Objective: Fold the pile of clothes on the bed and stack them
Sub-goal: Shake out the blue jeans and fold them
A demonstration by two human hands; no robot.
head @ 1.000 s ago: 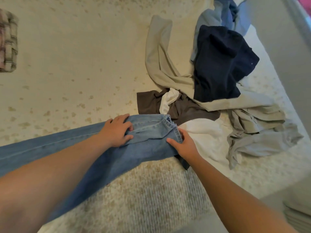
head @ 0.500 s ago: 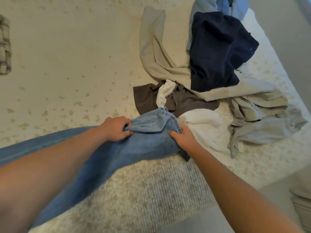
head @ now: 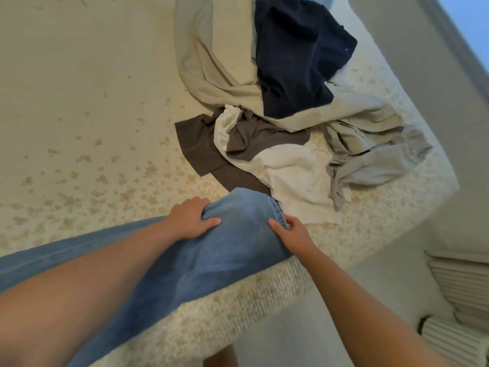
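Both hands were on the blue jeans [head: 211,258], which lay stretched along the near edge of the bed [head: 79,102], the legs running off toward the lower left under the left forearm. The left hand [head: 189,221] had its fingers curled over the far edge of the denim at the waist end, thumb laid along the top, so that grip was clamped on the jeans. The right hand [head: 292,234] pinched the hemmed corner of the same end between thumb and curled fingers, its grip likewise closed on the jeans. Between the two hands the denim bulged up in a soft hump, lifted off the cover.

Just beyond the jeans sat the unfolded pile. A dark brown garment [head: 201,144] lay flat and nearest, with a white garment [head: 291,170] tangled through it and spreading right, its lower edge just beside the right hand. A long pale beige piece [head: 201,64] curved down from the top of the view and passed under a navy garment [head: 296,62], which sat heaped on top. To the right, crumpled grey-beige clothing [head: 370,154] sprawled near the corner of the bed. Pale striped fabric [head: 455,287] showed off the bed at the lower right.
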